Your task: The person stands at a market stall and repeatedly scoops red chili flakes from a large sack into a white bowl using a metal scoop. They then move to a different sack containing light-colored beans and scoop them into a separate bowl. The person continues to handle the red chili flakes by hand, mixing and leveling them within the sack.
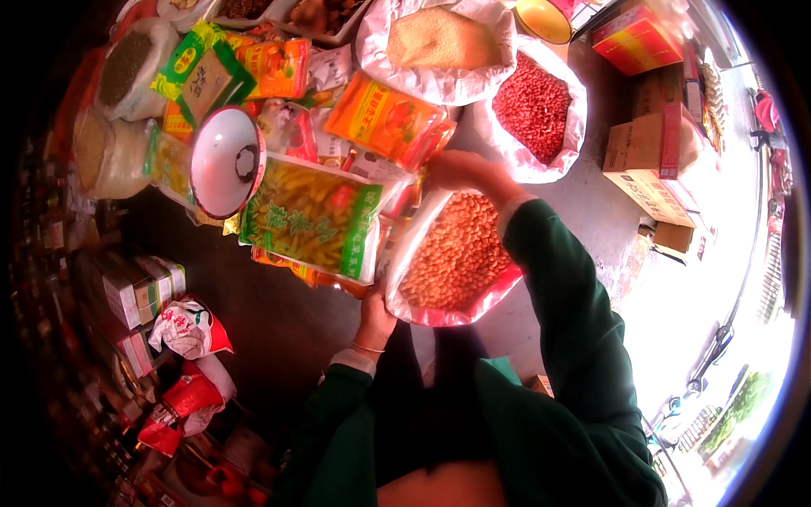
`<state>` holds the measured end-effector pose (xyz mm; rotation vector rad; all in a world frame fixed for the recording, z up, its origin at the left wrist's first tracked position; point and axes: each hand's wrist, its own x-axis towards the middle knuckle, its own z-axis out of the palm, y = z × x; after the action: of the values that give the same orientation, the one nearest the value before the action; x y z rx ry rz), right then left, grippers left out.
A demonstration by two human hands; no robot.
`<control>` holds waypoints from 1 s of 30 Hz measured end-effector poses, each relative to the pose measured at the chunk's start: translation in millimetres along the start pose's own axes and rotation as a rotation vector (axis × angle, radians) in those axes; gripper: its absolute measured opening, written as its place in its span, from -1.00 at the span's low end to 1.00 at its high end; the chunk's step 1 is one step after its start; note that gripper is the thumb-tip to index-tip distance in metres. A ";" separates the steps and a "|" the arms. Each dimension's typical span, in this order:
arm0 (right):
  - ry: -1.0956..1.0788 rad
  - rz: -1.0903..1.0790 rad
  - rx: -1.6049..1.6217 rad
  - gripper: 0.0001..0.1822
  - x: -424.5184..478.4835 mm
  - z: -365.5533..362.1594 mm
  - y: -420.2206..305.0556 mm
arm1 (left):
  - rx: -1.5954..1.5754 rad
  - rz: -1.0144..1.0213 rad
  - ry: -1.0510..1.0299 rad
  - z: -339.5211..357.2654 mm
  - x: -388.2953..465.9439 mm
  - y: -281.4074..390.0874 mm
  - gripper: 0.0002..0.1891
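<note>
A white plastic sack (415, 231) of shelled peanuts (456, 253), its lower rim pinkish, stands open right before me. My left hand (378, 320) holds the sack's near left side, with its fingertips partly hidden. Across the sack's far rim reaches my right hand (466, 170), palm down. Its fingers are blurred beside the orange packets (386, 120), so their grip is unclear. Left of the sack, a large clear bag of yellow-green pickled food (304, 218) with a green border lies on other packets. A white enamel bowl (222, 158) with a dark worn patch leans against that bag.
Beyond my right hand stand sacks of red peanuts (532, 108) and pale tan grains (443, 38). More open sacks (127, 66) are at the far left. Cardboard boxes (640, 146) stand at right, near bright daylight. Boxes (142, 285) and a white-and-red bag (190, 329) sit at left.
</note>
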<state>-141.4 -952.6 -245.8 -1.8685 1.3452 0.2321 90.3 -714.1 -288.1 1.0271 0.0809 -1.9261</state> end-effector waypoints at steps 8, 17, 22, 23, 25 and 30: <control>0.513 -0.020 0.746 -0.61 -70.1 18.1 -5.0 | 0.662 0.390 0.101 17.6 -25.4 -1.3 -0.68; 0.937 0.399 0.563 -0.31 -187.3 171.4 -6.3 | 1.801 0.862 -0.163 101.8 -58.0 32.3 -0.57; 0.809 0.486 0.573 -0.11 -170.4 180.9 -11.3 | 2.247 0.945 -0.382 121.1 9.1 46.9 -0.52; 0.802 0.482 0.599 -0.10 -165.7 181.5 -6.3 | 2.283 0.921 -0.384 119.9 18.8 49.0 -0.44; 0.766 0.476 0.676 -0.07 -154.6 189.1 13.0 | 2.332 0.917 -0.388 121.2 26.3 49.7 -0.42; 0.753 0.555 0.796 0.01 -133.4 169.4 9.8 | 2.344 0.876 -0.402 125.2 27.6 66.6 -0.34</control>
<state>-155.9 -741.3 -287.3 -0.8832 2.0407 -0.7111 55.8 -825.9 -203.5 1.3042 -2.7341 -0.5361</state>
